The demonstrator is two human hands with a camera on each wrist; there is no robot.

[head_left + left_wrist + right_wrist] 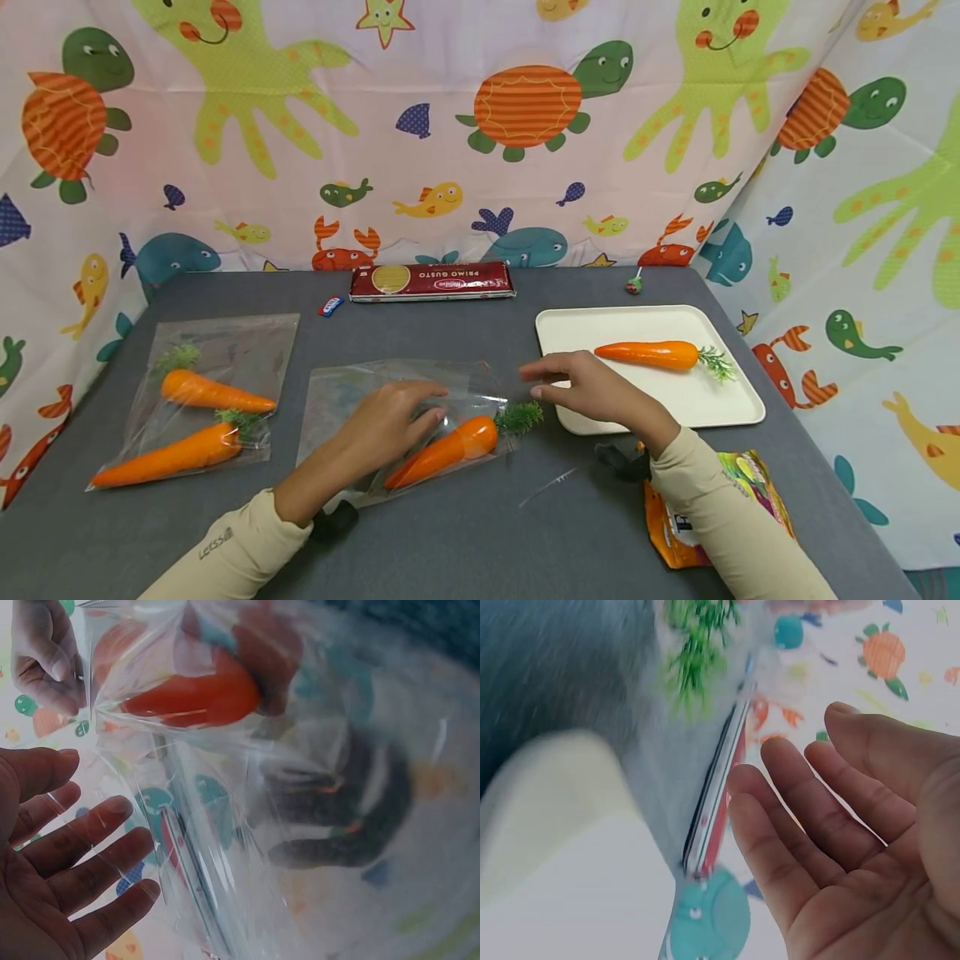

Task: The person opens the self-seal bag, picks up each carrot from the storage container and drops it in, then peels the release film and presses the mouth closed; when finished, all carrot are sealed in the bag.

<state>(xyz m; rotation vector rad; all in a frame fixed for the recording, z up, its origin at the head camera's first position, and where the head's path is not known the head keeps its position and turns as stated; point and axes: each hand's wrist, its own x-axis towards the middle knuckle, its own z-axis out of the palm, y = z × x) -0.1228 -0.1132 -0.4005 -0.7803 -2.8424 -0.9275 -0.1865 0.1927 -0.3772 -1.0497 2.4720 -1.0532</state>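
Grey table [465, 550], 2 hands [390, 421] near 1 bagged carrot [456, 446]

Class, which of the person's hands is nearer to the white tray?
Right. The right hand overlaps the left edge of the white tray in the head view; the left hand is farther away, over a clear bag.

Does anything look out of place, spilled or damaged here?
One small oddity: in the middle clear bag, the carrot has its green top poking past the right edge, whereas both carrots in the left clear bag lie inside. Nothing appears spilled or damaged.
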